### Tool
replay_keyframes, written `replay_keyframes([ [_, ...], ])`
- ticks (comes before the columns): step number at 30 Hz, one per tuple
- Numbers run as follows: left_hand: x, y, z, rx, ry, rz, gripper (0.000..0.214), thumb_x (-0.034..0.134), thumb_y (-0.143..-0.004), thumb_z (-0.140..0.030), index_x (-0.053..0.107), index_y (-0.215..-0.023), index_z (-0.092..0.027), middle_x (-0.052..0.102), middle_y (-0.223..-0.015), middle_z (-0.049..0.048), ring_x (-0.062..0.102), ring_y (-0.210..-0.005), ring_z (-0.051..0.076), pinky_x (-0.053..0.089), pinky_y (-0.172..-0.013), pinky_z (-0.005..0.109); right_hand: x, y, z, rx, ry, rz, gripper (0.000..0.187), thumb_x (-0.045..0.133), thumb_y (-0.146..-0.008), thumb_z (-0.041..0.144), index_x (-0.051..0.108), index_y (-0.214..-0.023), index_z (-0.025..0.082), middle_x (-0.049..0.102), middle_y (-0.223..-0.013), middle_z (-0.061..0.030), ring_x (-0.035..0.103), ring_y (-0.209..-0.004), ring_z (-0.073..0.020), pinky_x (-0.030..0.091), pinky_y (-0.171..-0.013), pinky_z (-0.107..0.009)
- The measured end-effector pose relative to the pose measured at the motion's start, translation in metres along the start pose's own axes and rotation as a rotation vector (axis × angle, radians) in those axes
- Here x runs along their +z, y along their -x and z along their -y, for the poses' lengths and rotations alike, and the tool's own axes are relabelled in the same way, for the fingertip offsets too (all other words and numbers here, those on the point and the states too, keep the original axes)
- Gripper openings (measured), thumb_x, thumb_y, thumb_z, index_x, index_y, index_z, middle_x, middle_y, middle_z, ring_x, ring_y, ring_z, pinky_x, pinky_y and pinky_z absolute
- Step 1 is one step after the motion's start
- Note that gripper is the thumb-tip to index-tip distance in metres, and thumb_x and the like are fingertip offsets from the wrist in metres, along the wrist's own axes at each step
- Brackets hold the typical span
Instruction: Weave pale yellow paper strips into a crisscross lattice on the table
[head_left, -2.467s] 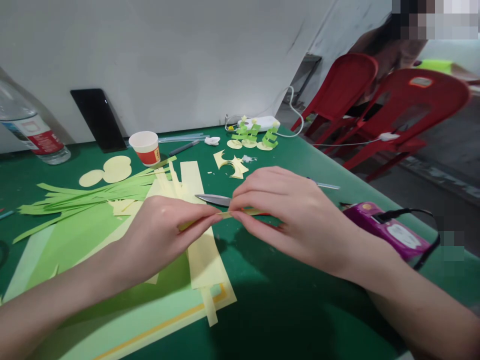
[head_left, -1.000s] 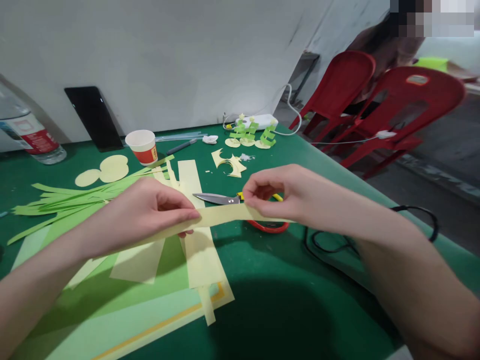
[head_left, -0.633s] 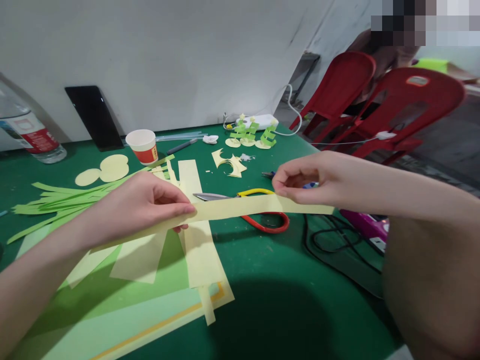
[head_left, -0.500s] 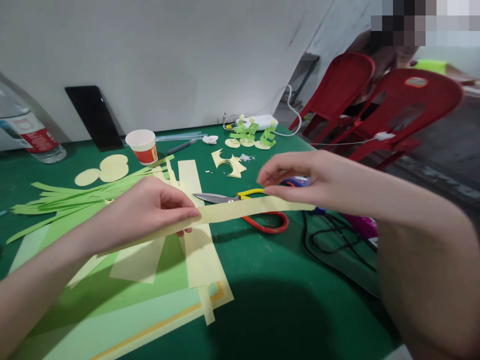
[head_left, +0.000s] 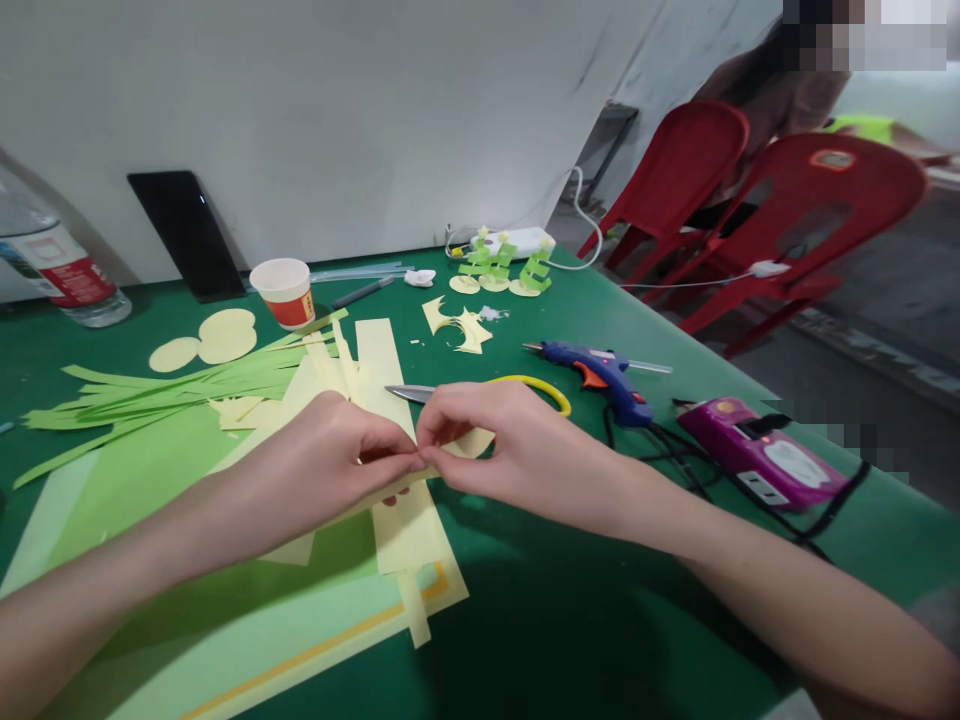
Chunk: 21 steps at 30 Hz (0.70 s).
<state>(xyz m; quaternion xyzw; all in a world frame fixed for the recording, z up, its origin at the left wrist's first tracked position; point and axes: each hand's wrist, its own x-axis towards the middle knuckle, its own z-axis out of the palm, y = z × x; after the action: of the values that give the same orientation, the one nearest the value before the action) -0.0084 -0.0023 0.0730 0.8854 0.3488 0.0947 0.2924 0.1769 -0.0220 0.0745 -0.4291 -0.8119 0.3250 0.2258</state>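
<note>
1. The scissors lie just beyond the hands, partly covered by the right hand.
2. To the right are a blue glue gun and a purple power strip, with black cords between them.
3. Paper sheets lie under the left hand, with green strips on them.
4. Small paper trees stand at the back near a white power strip; a phone leans against the wall.
5. The paper cup is upright, its bottom hidden; what the bottle holds, I cannot tell.
6. The pale paper strip is above the table, pinched between thumb and forefinger of each hand, the fingertips meeting.
</note>
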Motion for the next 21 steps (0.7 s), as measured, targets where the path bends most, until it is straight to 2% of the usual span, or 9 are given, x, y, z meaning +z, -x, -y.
replay_keyframes([
  [4,0.004,0.0,0.001,0.011,-0.016,-0.034,0.033,0.045,-0.086,-0.029,0.06,-0.06,-0.014,0.039,-0.045,-0.0061,0.025,-0.041,0.004,0.021,-0.039,0.018,0.002,-0.001,-0.003,-0.028,-0.007,-0.034,0.007,0.051,-0.07,0.01,0.054,-0.067,0.015,0.055,-0.067,0.0027,0.047,-0.06,-0.0072,0.037,-0.056,-0.02],
  [9,0.002,0.0,-0.005,0.036,-0.041,-0.081,0.034,0.045,-0.086,-0.032,0.062,-0.061,-0.015,0.044,-0.044,-0.0051,0.029,-0.039,0.004,0.021,-0.038,0.019,-0.005,-0.001,-0.003,-0.049,0.012,-0.038,0.008,0.053,-0.069,0.008,0.055,-0.065,0.014,0.056,-0.064,0.003,0.046,-0.058,-0.0059,0.037,-0.054,-0.018],
  [14,-0.02,0.002,-0.008,0.005,-0.028,-0.088,0.028,0.05,-0.084,-0.031,0.067,-0.067,-0.018,0.059,-0.05,-0.0039,0.042,-0.041,0.005,0.027,-0.039,0.015,-0.032,0.001,-0.006,0.083,0.071,-0.043,0.008,0.052,-0.069,0.012,0.057,-0.063,0.015,0.056,-0.058,0.0031,0.047,-0.052,-0.0061,0.037,-0.049,-0.017],
  [17,-0.032,0.003,-0.004,-0.048,-0.045,-0.111,0.025,0.054,-0.081,-0.035,0.069,-0.066,-0.021,0.059,-0.048,-0.0053,0.041,-0.04,0.005,0.026,-0.036,0.014,-0.051,0.005,-0.016,0.199,0.114,-0.042,0.008,0.052,-0.07,0.017,0.059,-0.065,0.016,0.057,-0.059,0.0021,0.047,-0.053,-0.0077,0.038,-0.049,-0.019],
  [21,-0.036,0.001,0.001,-0.089,-0.074,-0.128,0.025,0.055,-0.08,-0.037,0.07,-0.067,-0.023,0.058,-0.047,-0.0058,0.042,-0.039,0.005,0.026,-0.036,0.014,-0.073,0.012,-0.032,0.251,0.239,-0.052,0.011,0.053,-0.071,0.023,0.059,-0.064,0.018,0.057,-0.059,0.0008,0.047,-0.053,-0.0098,0.038,-0.049,-0.022],
])
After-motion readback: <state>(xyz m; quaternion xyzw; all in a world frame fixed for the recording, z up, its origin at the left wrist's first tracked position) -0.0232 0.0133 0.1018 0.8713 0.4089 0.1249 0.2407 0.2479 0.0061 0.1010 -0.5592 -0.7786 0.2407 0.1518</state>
